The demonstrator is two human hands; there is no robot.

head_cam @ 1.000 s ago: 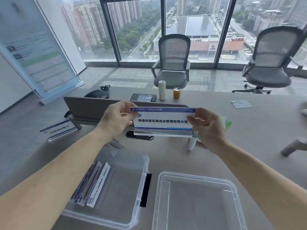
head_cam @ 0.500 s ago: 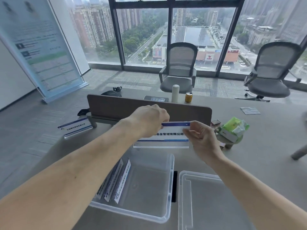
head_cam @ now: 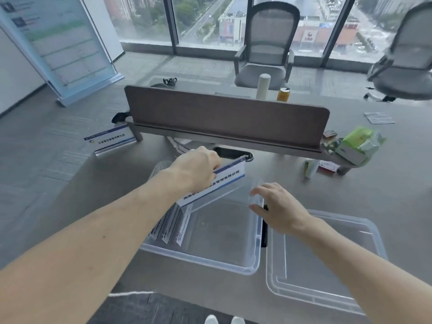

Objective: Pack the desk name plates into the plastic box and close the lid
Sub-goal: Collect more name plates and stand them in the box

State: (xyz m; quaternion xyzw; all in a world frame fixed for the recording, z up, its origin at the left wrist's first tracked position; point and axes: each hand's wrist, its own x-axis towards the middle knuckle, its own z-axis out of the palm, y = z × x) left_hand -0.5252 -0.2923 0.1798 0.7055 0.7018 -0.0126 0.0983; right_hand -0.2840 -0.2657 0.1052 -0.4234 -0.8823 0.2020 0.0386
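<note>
From where I sit, I'd put the job at partway through the packing. My left hand [head_cam: 196,169] grips a name plate [head_cam: 225,181] by its upper left end, fingers curled over the top edge. It holds the plate tilted above the open plastic box [head_cam: 201,264], with the lower corner dipping toward the box's left side. There a few packed plates [head_cam: 171,226] stand on edge in a row against the left wall, so that much looks done; the rest of the box floor shows bare. My right hand [head_cam: 278,206] holds nothing, fingers loosely spread, over the box's right rim (whether it touches the rim or only hovers I cannot tell). What is left, as I judge it: this plate has to go in beside the row. At least one loose plate [head_cam: 109,141] also stands on the desk [head_cam: 350,195], well off to the left near the end of the brown divider panel [head_cam: 224,115]. A white-and-blue edge just behind my left hand may be another, but it's too hidden to say. The lid [head_cam: 327,258] lies flat on the desk just right of the box, so closing hasn't begun.
</note>
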